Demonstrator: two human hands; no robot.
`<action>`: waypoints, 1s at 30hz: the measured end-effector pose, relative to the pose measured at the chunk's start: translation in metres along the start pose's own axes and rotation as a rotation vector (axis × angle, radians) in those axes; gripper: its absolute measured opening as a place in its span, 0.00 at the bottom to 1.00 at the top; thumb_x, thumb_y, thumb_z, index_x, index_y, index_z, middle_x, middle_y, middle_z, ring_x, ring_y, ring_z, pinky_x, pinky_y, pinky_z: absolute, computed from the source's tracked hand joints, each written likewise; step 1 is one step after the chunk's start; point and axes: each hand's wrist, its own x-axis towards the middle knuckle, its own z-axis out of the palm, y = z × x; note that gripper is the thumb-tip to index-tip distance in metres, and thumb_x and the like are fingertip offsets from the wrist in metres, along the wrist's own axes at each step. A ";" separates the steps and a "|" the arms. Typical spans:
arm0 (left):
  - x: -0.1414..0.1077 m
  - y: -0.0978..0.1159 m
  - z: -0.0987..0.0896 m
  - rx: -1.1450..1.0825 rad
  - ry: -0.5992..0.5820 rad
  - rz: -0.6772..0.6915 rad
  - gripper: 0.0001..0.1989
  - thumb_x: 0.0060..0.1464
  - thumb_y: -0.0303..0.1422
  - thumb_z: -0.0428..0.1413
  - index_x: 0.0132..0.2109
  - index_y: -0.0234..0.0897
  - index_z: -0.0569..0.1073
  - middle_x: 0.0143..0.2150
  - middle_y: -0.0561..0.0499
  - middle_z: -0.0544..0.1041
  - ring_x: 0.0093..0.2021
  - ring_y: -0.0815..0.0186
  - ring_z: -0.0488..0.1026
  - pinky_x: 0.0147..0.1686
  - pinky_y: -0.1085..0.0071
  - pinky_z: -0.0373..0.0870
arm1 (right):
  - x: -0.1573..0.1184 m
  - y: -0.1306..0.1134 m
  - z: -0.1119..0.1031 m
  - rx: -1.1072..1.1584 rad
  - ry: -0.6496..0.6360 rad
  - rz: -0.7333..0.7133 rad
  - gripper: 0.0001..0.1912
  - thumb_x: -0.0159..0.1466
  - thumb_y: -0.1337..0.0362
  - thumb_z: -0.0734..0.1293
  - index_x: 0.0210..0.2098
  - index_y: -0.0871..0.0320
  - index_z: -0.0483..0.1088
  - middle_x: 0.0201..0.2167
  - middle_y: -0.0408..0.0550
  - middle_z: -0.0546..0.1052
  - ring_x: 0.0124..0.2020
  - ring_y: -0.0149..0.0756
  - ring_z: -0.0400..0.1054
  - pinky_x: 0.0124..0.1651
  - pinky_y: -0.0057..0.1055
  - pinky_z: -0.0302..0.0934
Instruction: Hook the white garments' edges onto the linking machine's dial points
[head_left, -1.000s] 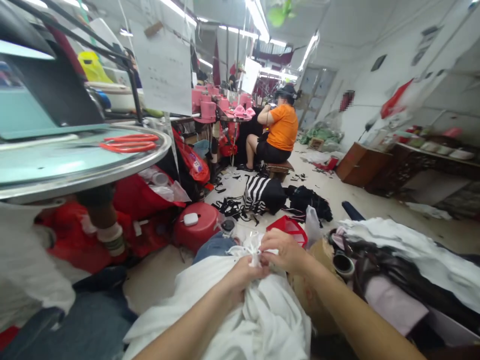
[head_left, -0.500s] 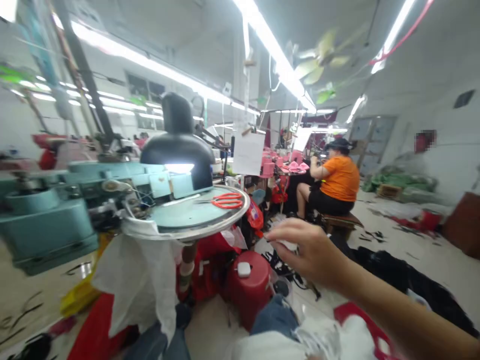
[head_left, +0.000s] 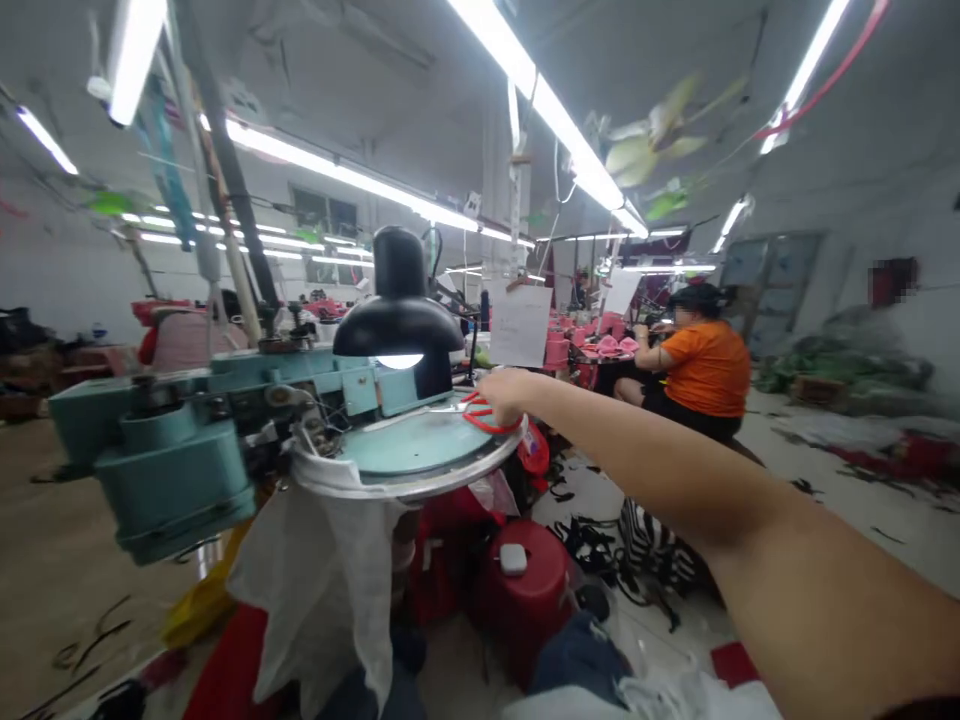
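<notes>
My right hand (head_left: 507, 394) reaches across from the right to the far right side of the round table plate (head_left: 409, 447). Its fingers are closed at the red handles of a pair of scissors (head_left: 489, 424), partly covering them. The scissors' metal blades point left over the pale green surface. Left of the plate stands a teal sewing machine (head_left: 176, 480) with its metal mechanism at the plate's edge. A black lamp (head_left: 399, 325) shines down just behind the plate. White cloth (head_left: 322, 590) hangs from the plate's front edge. My left hand is out of view.
Below the plate stands a red stool (head_left: 525, 590) with a small white case (head_left: 513, 559) on it. Black scraps (head_left: 592, 545) litter the floor. A person in an orange shirt (head_left: 709, 370) sits at another workplace; a second person is at far right.
My right hand has moved forward and left from the open air above the floor to the scissors' handles, and its fingers have closed there. The view has shifted slightly left.
</notes>
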 end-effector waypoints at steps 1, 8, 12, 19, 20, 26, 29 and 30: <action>-0.005 -0.010 0.008 -0.001 0.004 -0.029 0.14 0.62 0.40 0.58 0.51 0.39 0.73 0.47 0.46 0.76 0.44 0.60 0.75 0.40 0.62 0.76 | -0.016 0.014 0.001 0.036 0.024 0.024 0.16 0.59 0.65 0.73 0.45 0.63 0.72 0.43 0.54 0.77 0.44 0.45 0.72 0.46 0.40 0.66; -0.024 -0.049 0.029 -0.091 0.000 -0.194 0.13 0.41 0.27 0.68 0.35 0.31 0.75 0.25 0.55 0.75 0.24 0.71 0.71 0.28 0.75 0.68 | -0.259 0.083 0.110 0.465 -0.081 0.266 0.15 0.62 0.56 0.66 0.42 0.58 0.63 0.34 0.44 0.72 0.34 0.33 0.65 0.37 0.27 0.61; -0.015 -0.043 0.033 -0.070 -0.095 -0.311 0.20 0.33 0.25 0.69 0.39 0.30 0.77 0.28 0.49 0.78 0.24 0.68 0.74 0.27 0.74 0.69 | -0.390 0.070 0.175 0.704 -0.327 0.359 0.20 0.57 0.49 0.69 0.33 0.57 0.61 0.29 0.41 0.68 0.29 0.30 0.62 0.30 0.25 0.59; -0.005 -0.040 0.055 0.067 -0.101 -0.384 0.19 0.32 0.24 0.68 0.37 0.29 0.78 0.27 0.47 0.79 0.24 0.67 0.75 0.27 0.73 0.72 | -0.470 0.083 0.207 0.836 -0.588 0.449 0.26 0.60 0.39 0.64 0.34 0.59 0.65 0.30 0.44 0.69 0.29 0.32 0.61 0.30 0.27 0.56; -0.003 -0.040 0.058 0.079 -0.096 -0.388 0.19 0.31 0.24 0.68 0.37 0.29 0.78 0.27 0.48 0.79 0.24 0.67 0.75 0.27 0.73 0.72 | -0.470 0.087 0.207 0.833 -0.610 0.456 0.27 0.59 0.38 0.64 0.34 0.59 0.66 0.30 0.44 0.69 0.29 0.32 0.61 0.30 0.27 0.55; 0.003 -0.043 0.068 0.111 -0.071 -0.393 0.20 0.29 0.23 0.67 0.36 0.30 0.79 0.26 0.48 0.79 0.23 0.67 0.74 0.25 0.74 0.71 | -0.448 0.105 0.212 0.780 -0.713 0.467 0.32 0.54 0.33 0.67 0.30 0.59 0.68 0.26 0.44 0.70 0.27 0.34 0.62 0.27 0.28 0.52; 0.003 -0.043 0.069 0.102 -0.075 -0.400 0.21 0.29 0.25 0.69 0.37 0.29 0.79 0.26 0.48 0.79 0.23 0.67 0.74 0.26 0.74 0.71 | -0.442 0.109 0.215 0.761 -0.717 0.463 0.32 0.52 0.33 0.68 0.28 0.59 0.68 0.25 0.43 0.70 0.27 0.34 0.62 0.27 0.28 0.51; 0.003 -0.042 0.068 0.096 -0.076 -0.402 0.22 0.29 0.25 0.69 0.38 0.29 0.79 0.26 0.48 0.79 0.23 0.67 0.73 0.26 0.74 0.71 | -0.441 0.110 0.215 0.757 -0.717 0.463 0.31 0.52 0.34 0.69 0.27 0.58 0.68 0.24 0.42 0.69 0.26 0.34 0.62 0.27 0.28 0.51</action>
